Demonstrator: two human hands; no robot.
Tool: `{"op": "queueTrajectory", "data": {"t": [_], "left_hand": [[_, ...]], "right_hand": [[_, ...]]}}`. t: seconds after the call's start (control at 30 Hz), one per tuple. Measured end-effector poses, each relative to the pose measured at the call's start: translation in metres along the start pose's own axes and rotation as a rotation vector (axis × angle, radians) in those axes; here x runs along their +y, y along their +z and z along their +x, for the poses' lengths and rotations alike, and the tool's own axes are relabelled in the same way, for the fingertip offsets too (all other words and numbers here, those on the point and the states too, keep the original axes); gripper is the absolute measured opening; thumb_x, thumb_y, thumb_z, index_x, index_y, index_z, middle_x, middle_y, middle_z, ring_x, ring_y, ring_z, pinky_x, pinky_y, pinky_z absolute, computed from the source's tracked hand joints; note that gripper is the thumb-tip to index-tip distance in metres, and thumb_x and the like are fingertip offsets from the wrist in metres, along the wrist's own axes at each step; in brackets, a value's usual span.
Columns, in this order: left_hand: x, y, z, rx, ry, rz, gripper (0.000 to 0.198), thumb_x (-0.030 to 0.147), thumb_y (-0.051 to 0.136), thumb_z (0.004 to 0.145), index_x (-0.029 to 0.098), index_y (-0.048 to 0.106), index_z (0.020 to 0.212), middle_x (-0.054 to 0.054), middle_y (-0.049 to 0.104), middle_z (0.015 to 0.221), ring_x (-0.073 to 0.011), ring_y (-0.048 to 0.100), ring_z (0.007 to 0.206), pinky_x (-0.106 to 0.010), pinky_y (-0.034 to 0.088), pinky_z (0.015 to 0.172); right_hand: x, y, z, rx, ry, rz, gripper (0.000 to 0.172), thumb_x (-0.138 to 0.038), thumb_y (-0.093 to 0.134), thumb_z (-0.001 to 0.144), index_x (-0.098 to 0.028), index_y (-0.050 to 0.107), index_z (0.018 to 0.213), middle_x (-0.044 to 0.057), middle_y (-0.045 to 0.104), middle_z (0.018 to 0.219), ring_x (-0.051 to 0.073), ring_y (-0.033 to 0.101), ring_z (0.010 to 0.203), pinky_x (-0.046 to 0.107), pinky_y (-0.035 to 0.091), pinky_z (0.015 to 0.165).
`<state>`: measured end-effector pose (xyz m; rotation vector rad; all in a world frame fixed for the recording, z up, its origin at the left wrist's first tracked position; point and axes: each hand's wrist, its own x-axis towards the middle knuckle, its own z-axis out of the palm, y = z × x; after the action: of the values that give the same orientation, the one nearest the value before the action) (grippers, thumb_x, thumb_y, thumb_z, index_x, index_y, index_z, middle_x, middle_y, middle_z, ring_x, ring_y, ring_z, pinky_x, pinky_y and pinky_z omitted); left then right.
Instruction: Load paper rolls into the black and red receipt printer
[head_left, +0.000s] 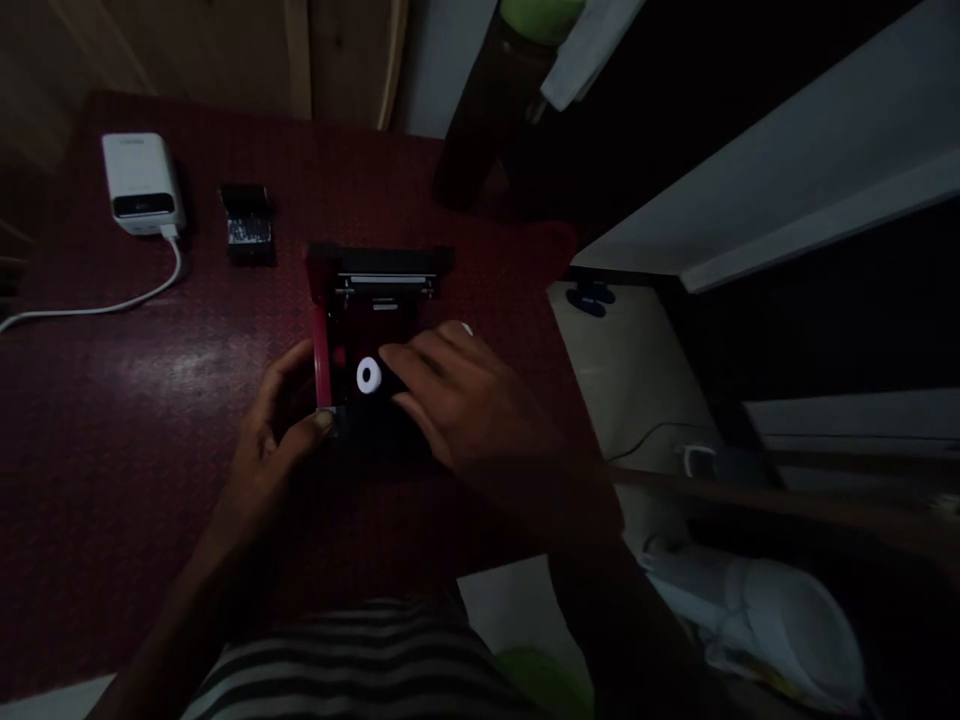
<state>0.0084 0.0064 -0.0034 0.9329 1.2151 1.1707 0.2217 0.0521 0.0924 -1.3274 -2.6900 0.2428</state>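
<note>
A red and black device, which looks like a small printer, lies on the table with its lid raised at the back. My left hand grips its left side, with the thumb on the front corner and the fingers along the outer wall. Inside the body is a dark roll with white ends; its left end shows a round hole. The fingers of my right hand close around this roll from the right and hide most of it. Dim light obscures the inside of the device.
A white power bank with a white cable sits on the red table at far left. Beside it is a small black object. A dark bottle with a green lid stands at the back right. The table's right edge drops to floor.
</note>
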Motion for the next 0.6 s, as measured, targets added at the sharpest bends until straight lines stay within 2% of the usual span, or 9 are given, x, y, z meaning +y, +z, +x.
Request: {"op": "queueTrajectory", "data": {"t": [0.1, 0.17, 0.3, 0.37, 0.47, 0.6], "left_hand": [[-0.003, -0.004, 0.001, -0.019, 0.006, -0.014, 0.068, 0.043, 0.084, 0.101, 0.037, 0.065, 0.167, -0.006, 0.065, 0.173, -0.0389, 0.062, 0.159, -0.057, 0.052, 0.132], [-0.005, -0.005, 0.001, -0.027, 0.016, -0.020, 0.068, 0.042, 0.083, 0.102, 0.036, 0.065, 0.167, -0.007, 0.065, 0.173, -0.0387, 0.059, 0.162, -0.058, 0.047, 0.136], [-0.004, -0.006, -0.001, -0.032, 0.002, -0.035, 0.069, 0.045, 0.084, 0.102, 0.035, 0.064, 0.168, -0.009, 0.066, 0.172, -0.0403, 0.059, 0.163, -0.059, 0.046, 0.137], [-0.003, -0.007, -0.001, -0.026, -0.011, -0.031, 0.071, 0.047, 0.084, 0.102, 0.035, 0.064, 0.169, -0.009, 0.065, 0.173, -0.0411, 0.056, 0.165, -0.060, 0.046, 0.137], [-0.001, -0.006, -0.002, -0.027, -0.007, -0.020, 0.070, 0.048, 0.084, 0.102, 0.035, 0.065, 0.168, -0.008, 0.063, 0.175, -0.0410, 0.054, 0.167, -0.059, 0.044, 0.139], [0.000, -0.005, -0.001, -0.037, -0.007, -0.053, 0.070, 0.050, 0.085, 0.101, 0.033, 0.064, 0.167, -0.009, 0.064, 0.174, -0.0408, 0.057, 0.164, -0.060, 0.047, 0.136]], "right_hand": [[-0.009, 0.012, 0.030, -0.172, 0.046, -0.133, 0.039, 0.000, 0.049, 0.112, -0.010, 0.080, 0.134, 0.019, 0.085, 0.127, 0.033, 0.071, 0.123, 0.045, 0.059, 0.103], [-0.010, 0.015, 0.043, -0.243, 0.085, -0.140, 0.036, -0.002, 0.052, 0.113, -0.011, 0.083, 0.130, 0.019, 0.086, 0.125, 0.032, 0.072, 0.125, 0.043, 0.058, 0.102], [-0.007, 0.016, 0.060, -0.341, 0.159, -0.101, 0.035, -0.004, 0.057, 0.114, -0.015, 0.084, 0.133, 0.018, 0.086, 0.134, 0.033, 0.076, 0.131, 0.043, 0.058, 0.103], [-0.004, 0.018, 0.065, -0.384, 0.190, -0.096, 0.035, -0.006, 0.058, 0.114, -0.018, 0.084, 0.134, 0.017, 0.086, 0.137, 0.033, 0.080, 0.126, 0.042, 0.060, 0.099], [-0.002, 0.022, 0.072, -0.423, 0.229, -0.099, 0.035, -0.007, 0.057, 0.114, -0.020, 0.084, 0.132, 0.016, 0.088, 0.129, 0.033, 0.085, 0.115, 0.041, 0.063, 0.090], [0.003, 0.025, 0.071, -0.410, 0.230, -0.059, 0.038, -0.005, 0.053, 0.113, -0.020, 0.083, 0.132, 0.016, 0.088, 0.125, 0.033, 0.087, 0.111, 0.043, 0.065, 0.091]]}}
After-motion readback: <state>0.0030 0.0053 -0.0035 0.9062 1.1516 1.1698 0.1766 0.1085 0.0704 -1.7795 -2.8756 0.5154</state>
